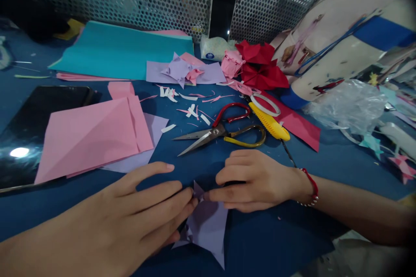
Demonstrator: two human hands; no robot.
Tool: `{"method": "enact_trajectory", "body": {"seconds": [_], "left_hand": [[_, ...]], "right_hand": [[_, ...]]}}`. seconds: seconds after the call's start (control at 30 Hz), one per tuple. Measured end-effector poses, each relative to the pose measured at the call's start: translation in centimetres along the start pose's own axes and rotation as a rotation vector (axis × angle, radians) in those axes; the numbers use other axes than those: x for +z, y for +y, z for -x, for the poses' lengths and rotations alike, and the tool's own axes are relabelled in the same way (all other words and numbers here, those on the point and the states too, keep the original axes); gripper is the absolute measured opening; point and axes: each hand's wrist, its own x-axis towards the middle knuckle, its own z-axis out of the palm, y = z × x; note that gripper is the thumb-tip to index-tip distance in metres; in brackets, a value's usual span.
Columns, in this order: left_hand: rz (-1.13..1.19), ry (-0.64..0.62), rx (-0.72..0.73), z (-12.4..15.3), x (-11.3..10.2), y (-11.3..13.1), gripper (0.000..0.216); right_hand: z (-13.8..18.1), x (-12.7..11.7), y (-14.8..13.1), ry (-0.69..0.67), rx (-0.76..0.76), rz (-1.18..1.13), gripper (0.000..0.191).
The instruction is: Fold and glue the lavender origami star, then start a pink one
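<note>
Low in the view a light purple folded paper star, partly shaped with pointed corners, lies on the blue tabletop. My left hand reaches over its left side, with the fingertips closed on the paper near the upper point. From the right, my right hand, with a red bracelet at the wrist, pinches the same upper area. Its thumb side is partly hidden. Just beyond the hands lie scissors with one red and one yellow handle, blades partly apart, pointing left. A yellow cutter rests beside them.
Pink paper sheets overlap a dark tablet at left. Behind are blue paper, finished purple star and red folded flowers. A phone leans on a perforated metal panel. A bottle and plastic bag stand right.
</note>
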Motion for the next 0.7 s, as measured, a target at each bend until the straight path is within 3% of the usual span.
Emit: {"method": "enact_trajectory", "body": {"seconds": [0.17,0.4,0.5,0.7], "left_hand": [[0.047,0.017,-0.061,-1.3,-0.3,-0.2,0.027],[0.129,0.009,-0.354,-1.7,-0.7,1.9,0.039],[0.090,-0.032,-0.334,-0.8,-0.1,2.4,0.044],[0.013,0.005,-0.301,-0.4,0.8,2.9,0.053]], "right_hand": [[0.0,0.0,0.2,-0.040,0.053,-0.096,0.028],[-0.2,-0.2,0.3,-0.030,0.122,-0.253,0.033],[-0.1,-0.1,0.3,-0.063,0.130,-0.250,0.031],[0.0,0.1,0.4,-0.081,0.139,-0.264,0.030]]}}
